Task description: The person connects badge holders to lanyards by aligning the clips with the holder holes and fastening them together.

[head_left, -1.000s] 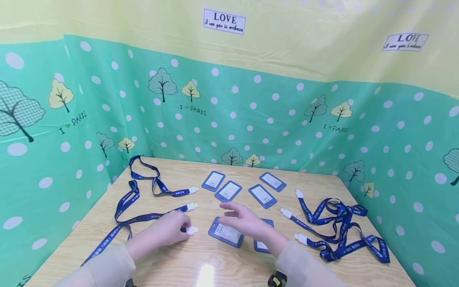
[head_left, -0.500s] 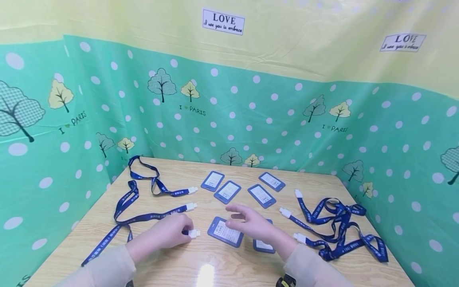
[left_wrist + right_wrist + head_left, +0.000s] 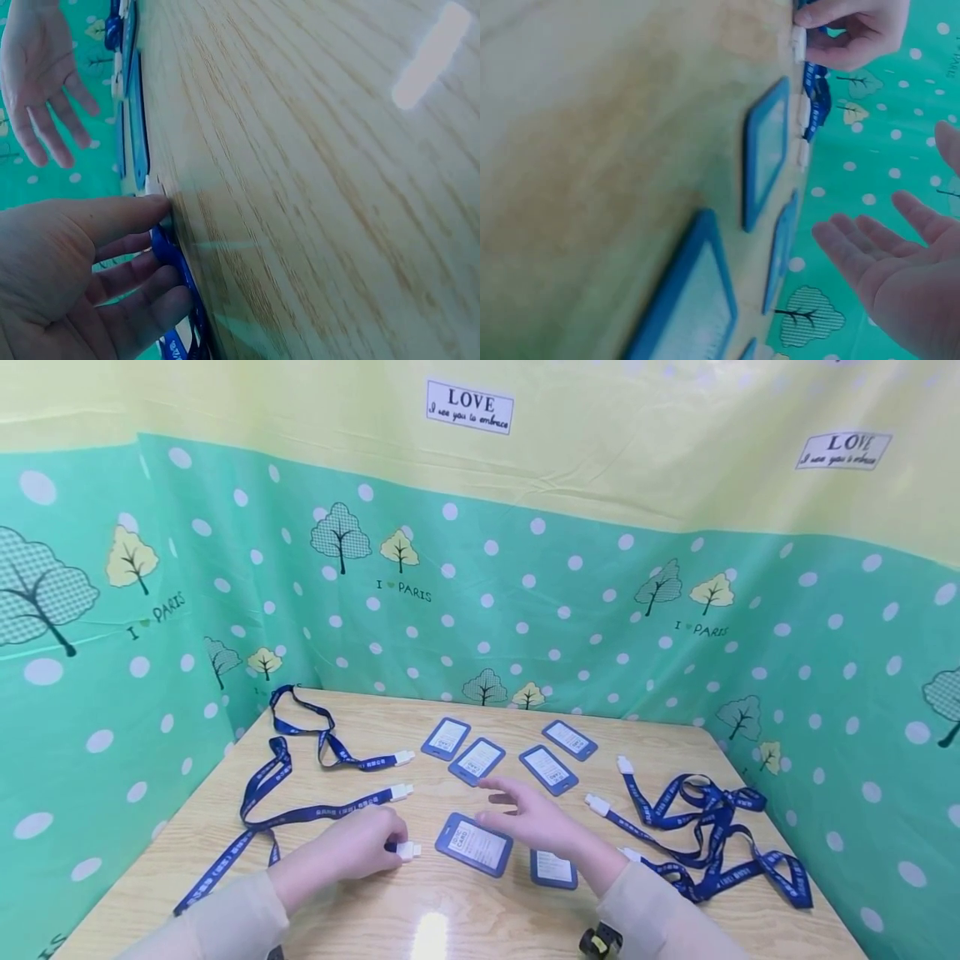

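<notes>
My left hand (image 3: 367, 843) pinches the end of a blue printed lanyard just behind its white clip (image 3: 409, 852), low over the wooden table. In the left wrist view, the thumb and fingers close on the blue strap (image 3: 166, 247). To the right of that clip lies a blue-framed card holder (image 3: 474, 845) with a printed white insert. My right hand (image 3: 532, 814) hovers above it, fingers spread and holding nothing. A second card holder (image 3: 553, 870) lies partly under the right forearm. In the right wrist view, the right hand (image 3: 900, 277) stands apart from the holders.
Further back lie several card holders (image 3: 543, 769). Two more lanyards with white clips (image 3: 401, 792) stretch along the left side. On the right, several tangled lanyards (image 3: 712, 827) lie in a heap. A green and yellow curtain (image 3: 480, 568) encloses the table.
My left hand has shifted slightly right and nearer to me with the lanyard clip. The right hand has moved a little to the right over the card holder.
</notes>
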`<state>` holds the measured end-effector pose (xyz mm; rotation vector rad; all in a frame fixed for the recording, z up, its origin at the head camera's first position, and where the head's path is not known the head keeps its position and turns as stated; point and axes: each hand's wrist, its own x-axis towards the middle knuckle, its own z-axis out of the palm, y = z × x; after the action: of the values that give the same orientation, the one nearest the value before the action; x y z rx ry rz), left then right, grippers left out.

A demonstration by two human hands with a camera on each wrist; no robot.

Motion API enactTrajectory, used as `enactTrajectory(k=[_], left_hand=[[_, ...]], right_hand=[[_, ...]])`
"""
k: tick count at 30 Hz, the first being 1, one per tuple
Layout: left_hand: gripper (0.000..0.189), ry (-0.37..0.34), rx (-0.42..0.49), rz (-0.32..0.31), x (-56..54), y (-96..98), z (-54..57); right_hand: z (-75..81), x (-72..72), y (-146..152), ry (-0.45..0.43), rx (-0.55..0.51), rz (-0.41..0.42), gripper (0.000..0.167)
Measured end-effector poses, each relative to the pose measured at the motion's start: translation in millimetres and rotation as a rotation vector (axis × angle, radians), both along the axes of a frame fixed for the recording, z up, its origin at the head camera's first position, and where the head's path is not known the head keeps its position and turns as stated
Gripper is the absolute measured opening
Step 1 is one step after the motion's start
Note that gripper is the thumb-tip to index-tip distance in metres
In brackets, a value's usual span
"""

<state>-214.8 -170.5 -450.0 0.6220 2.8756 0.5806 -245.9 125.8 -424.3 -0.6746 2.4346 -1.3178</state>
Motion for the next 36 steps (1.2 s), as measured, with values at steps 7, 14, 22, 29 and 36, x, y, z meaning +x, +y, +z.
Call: enactTrajectory(k=[7, 14, 22, 29, 36], left_hand=[[0.012, -0.001, -0.007, 0.000, 0.2, 1.4, 0.5], [0.011, -0.006, -0.007, 0.005, 0.3, 2.9, 2.3], [0.012, -0.041, -0.013, 0.050, -1.4, 4.3, 3.1], [0.012, -0.073, -0.015, 0.067, -3.9, 5.8, 3.9], [0.013, -0.085, -0.022, 0.077, -3.1, 7.7, 7.6]], right_hand=[[20.8, -4.6, 1.7, 0.148, 0.070, -0.031, 0.060], [35.5, -7.6, 3.0, 0.305, 0.213, -0.078, 0.061], [42.3, -9.7, 1.4, 0.362, 0.336, -0.073, 0.064], [38.7, -12.0, -3.9, 0.351, 0.473, -0.060, 0.067], [31.6, -5.3, -12.9, 0.288, 0.601, -0.062, 0.070]])
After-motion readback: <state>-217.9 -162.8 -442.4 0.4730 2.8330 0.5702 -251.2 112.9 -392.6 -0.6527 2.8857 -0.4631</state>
